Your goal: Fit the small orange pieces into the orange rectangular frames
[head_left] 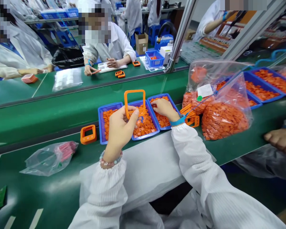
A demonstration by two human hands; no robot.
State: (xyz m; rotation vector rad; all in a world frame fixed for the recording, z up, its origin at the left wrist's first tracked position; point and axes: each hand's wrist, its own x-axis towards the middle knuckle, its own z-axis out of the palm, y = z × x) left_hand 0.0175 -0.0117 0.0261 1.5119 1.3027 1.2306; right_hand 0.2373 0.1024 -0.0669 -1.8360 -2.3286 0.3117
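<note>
My left hand (121, 127) is closed on an orange plastic frame (134, 91), pinched between thumb and fingers at its lower edge and held upright. The frame stands above the middle blue tray (145, 138), which is full of small orange pieces (146, 125). My right hand (165, 108) reaches into the right blue tray (166, 128), its fingers bent together among the orange pieces there. What its fingertips pinch, if anything, is hidden. A left blue tray (101, 139) of similar pieces sits partly behind my left hand.
Stacked orange frames (88, 134) lie left of the trays, more frames (192, 121) at right. A clear bag of orange pieces (225, 119) stands beyond my right wrist. White sheeting (154, 159) lies before me. A plastic bag (49, 159) is at left. Across the belt (62, 114), a co-worker (109, 47) handles parts.
</note>
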